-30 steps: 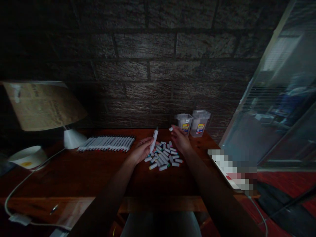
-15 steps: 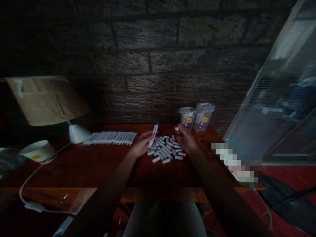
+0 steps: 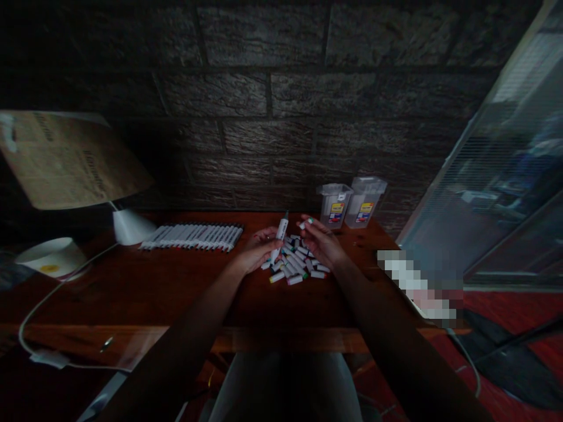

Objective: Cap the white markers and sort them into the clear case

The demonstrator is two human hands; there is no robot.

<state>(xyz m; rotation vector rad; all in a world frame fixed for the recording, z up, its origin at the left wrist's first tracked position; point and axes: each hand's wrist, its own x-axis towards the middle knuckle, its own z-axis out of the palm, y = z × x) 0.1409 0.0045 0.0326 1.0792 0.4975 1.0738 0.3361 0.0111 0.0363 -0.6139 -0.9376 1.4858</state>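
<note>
My left hand (image 3: 259,251) is closed around a white marker (image 3: 280,235), which stands nearly upright with its dark uncapped tip pointing up. Between the fingertips of my right hand (image 3: 323,241) is a small white marker cap (image 3: 305,224) with a green end. The cap is apart from the marker, a little to its right. Below and between both hands lies a heap of loose marker caps (image 3: 294,280), white with ends of various colours. To the left, several white markers (image 3: 193,235) lie side by side in a slanted row.
Two clear plastic containers (image 3: 333,206) with labels stand at the back right of the wooden table (image 3: 185,299). A lamp (image 3: 127,227) and a white bowl (image 3: 53,257) are at the left, with a cord (image 3: 48,305) across the table edge. A blurred-out object (image 3: 416,287) lies at the right edge.
My right hand has brought the cap leftward, nearer to the marker. My left hand still holds the marker, now slightly further right. The camera view has shifted a little.
</note>
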